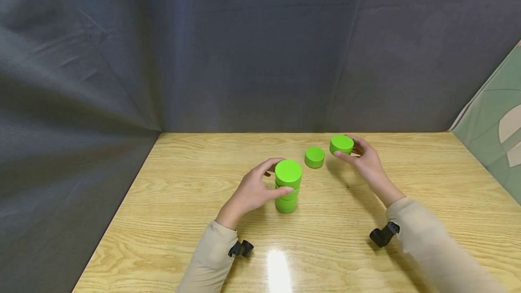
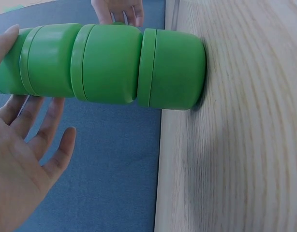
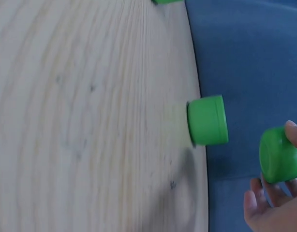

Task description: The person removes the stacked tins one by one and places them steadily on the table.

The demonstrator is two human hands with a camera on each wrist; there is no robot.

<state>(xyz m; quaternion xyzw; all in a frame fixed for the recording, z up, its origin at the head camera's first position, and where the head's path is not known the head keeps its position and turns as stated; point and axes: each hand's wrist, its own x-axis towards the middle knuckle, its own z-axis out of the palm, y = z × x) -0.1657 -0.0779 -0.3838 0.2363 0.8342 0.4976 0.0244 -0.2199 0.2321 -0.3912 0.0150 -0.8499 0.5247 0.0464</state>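
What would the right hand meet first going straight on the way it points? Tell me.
Beyond the held green cylinder, the right hand would probably meet the dark backdrop; the loose green cylinder stands left of that line. How far back the backdrop hangs is hard to judge.

Glare on tabletop, soft shadows; bluish wrist views

No legible text — no labels, no numbers.
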